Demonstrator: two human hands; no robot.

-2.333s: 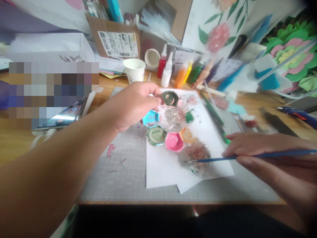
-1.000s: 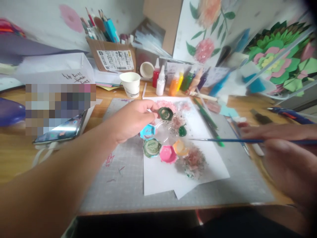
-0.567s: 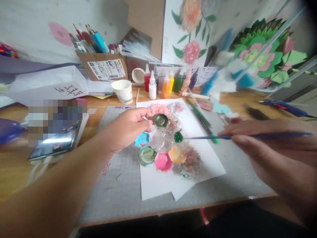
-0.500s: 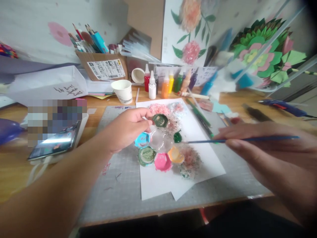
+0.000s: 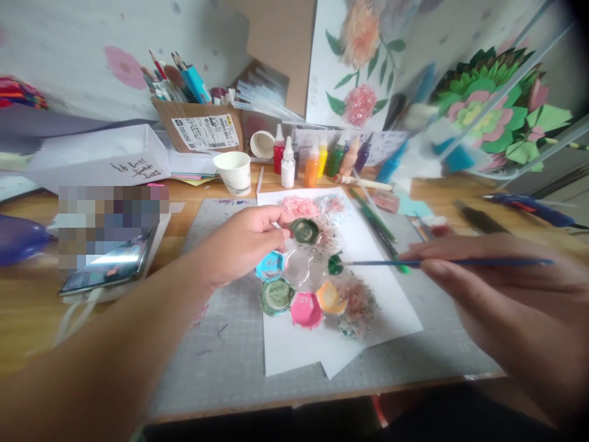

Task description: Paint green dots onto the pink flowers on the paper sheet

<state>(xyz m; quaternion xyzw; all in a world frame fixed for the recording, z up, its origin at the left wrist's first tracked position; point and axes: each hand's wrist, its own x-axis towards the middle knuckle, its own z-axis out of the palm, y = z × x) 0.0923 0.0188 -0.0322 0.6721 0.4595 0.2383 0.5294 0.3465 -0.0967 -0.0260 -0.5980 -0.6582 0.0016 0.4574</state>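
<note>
My left hand point(image 5: 257, 242) pinches the edge of a clear flower-shaped paint palette point(image 5: 301, 267) and holds it over the white paper point(image 5: 294, 356). Its wells carry blue, muted green, pink, orange-yellow and dark green paint. In my right hand point(image 5: 478, 288) is a thin blue paintbrush point(image 5: 464, 262), held level, its tip at the dark green paint point(image 5: 335, 264) on the palette's right side. Around the palette the paper shows painted flowers, such as the pink one point(image 5: 299, 209) at the top. Part of the picture is hidden beneath the palette.
A grey cutting mat point(image 5: 216, 350) lies under the paper. Behind stand a paper cup point(image 5: 233, 173), several paint bottles point(image 5: 311, 169) and a cardboard box point(image 5: 200, 126) of pencils. A phone point(image 5: 108, 264) is at left, green pencils point(image 5: 375, 218) and a glue gun point(image 5: 534, 209) at right.
The brush tip has moved from just beside the dark green paint into it. The whole view has shifted slightly; my left hand still grips the palette.
</note>
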